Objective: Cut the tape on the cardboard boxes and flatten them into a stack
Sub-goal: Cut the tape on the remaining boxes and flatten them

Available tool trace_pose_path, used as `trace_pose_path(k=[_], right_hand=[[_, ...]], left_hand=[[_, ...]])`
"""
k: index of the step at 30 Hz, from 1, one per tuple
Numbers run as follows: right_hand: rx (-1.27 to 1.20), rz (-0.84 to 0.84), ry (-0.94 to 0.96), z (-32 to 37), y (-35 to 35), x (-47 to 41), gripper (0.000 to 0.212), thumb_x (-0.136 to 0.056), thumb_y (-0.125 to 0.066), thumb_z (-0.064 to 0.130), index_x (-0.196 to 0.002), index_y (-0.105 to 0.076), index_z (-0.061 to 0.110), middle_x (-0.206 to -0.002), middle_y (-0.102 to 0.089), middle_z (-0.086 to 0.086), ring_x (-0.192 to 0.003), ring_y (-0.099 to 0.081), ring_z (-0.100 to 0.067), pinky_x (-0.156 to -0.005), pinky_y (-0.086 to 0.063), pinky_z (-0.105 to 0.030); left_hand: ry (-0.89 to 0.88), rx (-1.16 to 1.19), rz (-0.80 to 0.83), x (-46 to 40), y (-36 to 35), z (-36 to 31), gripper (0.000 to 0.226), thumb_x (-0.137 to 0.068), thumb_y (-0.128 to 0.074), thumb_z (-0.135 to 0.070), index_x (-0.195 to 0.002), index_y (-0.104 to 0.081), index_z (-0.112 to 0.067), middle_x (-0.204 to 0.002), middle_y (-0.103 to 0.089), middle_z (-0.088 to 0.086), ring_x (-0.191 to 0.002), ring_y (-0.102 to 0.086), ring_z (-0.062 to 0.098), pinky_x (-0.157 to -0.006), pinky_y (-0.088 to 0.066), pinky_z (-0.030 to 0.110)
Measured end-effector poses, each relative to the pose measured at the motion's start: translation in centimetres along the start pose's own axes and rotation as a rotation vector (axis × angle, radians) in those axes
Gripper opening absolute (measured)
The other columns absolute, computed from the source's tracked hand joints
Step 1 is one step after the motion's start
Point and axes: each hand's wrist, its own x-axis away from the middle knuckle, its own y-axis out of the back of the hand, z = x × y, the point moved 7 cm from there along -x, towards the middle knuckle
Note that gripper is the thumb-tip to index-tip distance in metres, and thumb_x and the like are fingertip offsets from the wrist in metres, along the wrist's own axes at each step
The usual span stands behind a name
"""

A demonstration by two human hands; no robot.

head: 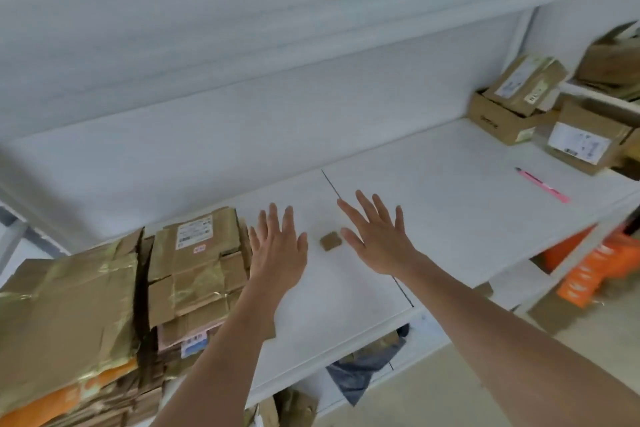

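My left hand and my right hand are both spread flat with straight fingers over the white shelf, holding nothing. Between them lies a small brown cardboard scrap. Just left of my left hand stands a stack of flattened taped boxes, and a second, larger flattened pile lies further left. A pink box cutter lies on the shelf at the right. Unflattened cardboard boxes sit at the back right corner, one with a white label.
A white shelf board above overhangs the work surface. Below the shelf are orange packages at the right and dark plastic wrap with cardboard pieces. More boxes sit on the neighbouring shelf to the right.
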Motion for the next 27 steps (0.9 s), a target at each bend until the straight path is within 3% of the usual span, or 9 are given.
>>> trace_pose_path(k=[6, 15, 21, 27], right_hand=[[0.01, -0.053, -0.102, -12.5, 5.5, 3.4, 0.055, -0.103, -0.014, 0.053, -0.154, 0.004, 0.044, -0.165, 0.012, 0.003, -0.152, 0.009, -0.027, -0.118, 0.005, -0.059], [0.013, -0.03, -0.214, -33.0, 10.6, 6.8, 0.055, -0.105, -0.02, 0.049, -0.156, -0.002, 0.041, -0.166, 0.004, -0.001, -0.152, 0.0, -0.031, -0.118, -0.002, -0.06], [0.015, -0.019, -0.212, -39.5, 12.2, 4.4, 0.055, -0.105, -0.022, 0.048, -0.156, -0.004, 0.039, -0.166, 0.002, -0.003, -0.152, -0.001, -0.031, -0.117, -0.004, -0.062], [-0.038, -0.025, -0.272, -45.5, 13.4, -0.2, 0.055, -0.105, -0.023, 0.047, -0.156, -0.003, 0.04, -0.166, 0.003, -0.004, -0.152, 0.001, -0.033, -0.117, -0.002, -0.061]], left_hand=[[-0.139, -0.083, 0.028, -2.0, -2.9, -15.0, 0.063, -0.106, -0.03, -0.036, -0.157, 0.001, -0.017, -0.163, 0.013, 0.012, -0.15, 0.012, 0.032, -0.12, 0.005, 0.053], [-0.156, -0.039, 0.165, -4.6, -11.1, -34.0, 0.063, -0.105, -0.034, -0.035, -0.157, -0.002, -0.018, -0.164, 0.011, 0.012, -0.151, 0.01, 0.032, -0.121, 0.003, 0.054], [-0.14, -0.048, 0.232, -7.6, -14.7, -39.8, 0.064, -0.105, -0.035, -0.035, -0.157, -0.001, -0.02, -0.164, 0.012, 0.011, -0.151, 0.01, 0.031, -0.12, 0.003, 0.054], [-0.154, -0.075, 0.199, -14.4, -15.4, -43.2, 0.065, -0.104, -0.037, -0.035, -0.157, -0.003, -0.019, -0.164, 0.008, 0.012, -0.151, 0.006, 0.033, -0.12, 0.001, 0.056]])
